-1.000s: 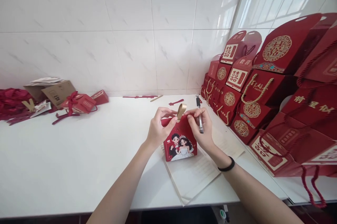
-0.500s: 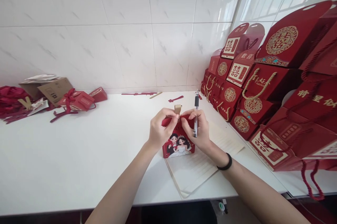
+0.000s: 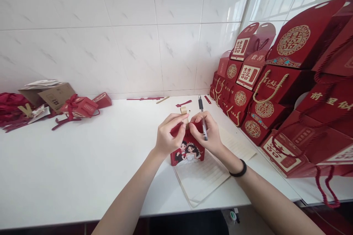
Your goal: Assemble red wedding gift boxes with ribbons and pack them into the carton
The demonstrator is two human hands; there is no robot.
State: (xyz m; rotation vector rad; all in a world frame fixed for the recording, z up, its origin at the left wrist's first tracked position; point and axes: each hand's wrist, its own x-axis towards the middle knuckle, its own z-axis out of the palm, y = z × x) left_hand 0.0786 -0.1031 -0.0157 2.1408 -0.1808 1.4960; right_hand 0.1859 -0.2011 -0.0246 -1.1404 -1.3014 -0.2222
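A small red gift box (image 3: pixel 190 154) with a cartoon bride and groom stands upright on a stack of lined paper (image 3: pixel 197 185). At its top, my left hand (image 3: pixel 168 134) is closed in a pinch on a gold ribbon (image 3: pixel 183 110), whose curled end sticks up above the fingers. My right hand (image 3: pixel 210 134) is at the box's upper right, thumb and index close to the ribbon. A clear pen (image 3: pixel 200 103) with a black grip is tucked in its fingers, tip pointing up. My fingers hide most of the box top.
Red gift boxes with rope handles (image 3: pixel 286 84) are stacked along the right. Ribbon strips (image 3: pixel 145 99) lie near the tiled wall. Far left are a cardboard box (image 3: pixel 56 95), a bow-tied red box (image 3: pixel 81 107) and a heap of red ribbon (image 3: pixel 12 108).
The ribbon's curled end has shifted slightly left, and my left fingers are straighter over it. The pen in my right hand has tipped to the left.
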